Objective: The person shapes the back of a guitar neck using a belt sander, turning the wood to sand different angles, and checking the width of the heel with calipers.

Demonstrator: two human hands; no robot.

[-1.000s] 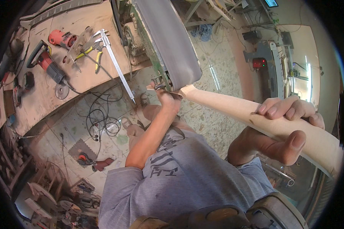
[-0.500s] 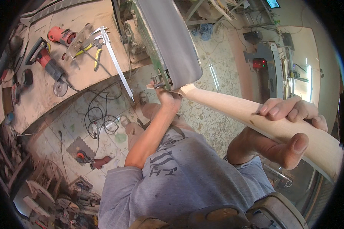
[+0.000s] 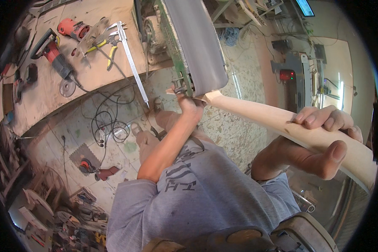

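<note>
A long, pale wooden piece (image 3: 256, 111) stretches across the right half of the view, broad at the far right and narrowing toward the sander. Its narrow end meets the lower tip of a belt sander (image 3: 201, 50) with a grey belt and a green frame. My right hand (image 3: 323, 126) grips the broad part, fingers over the top and thumb along the near side. At the sander's tip, my left hand (image 3: 191, 107) is closed around the narrow end. Its fingers are partly hidden, and a sliver of wood shows beyond them.
On the wooden bench (image 3: 109, 80) at left lie a caliper (image 3: 132, 63), yellow-handled pliers (image 3: 112, 58) and red power tools (image 3: 56, 59). Black cables (image 3: 109, 126) coil on the floor near another red-and-black tool (image 3: 101, 171). A machine with a red-lit box (image 3: 287, 75) stands at right.
The whole view has shifted slightly, carrying the bench and sander a little rightward and up. Both hands keep their hold, and the wood stays against the sander's tip.
</note>
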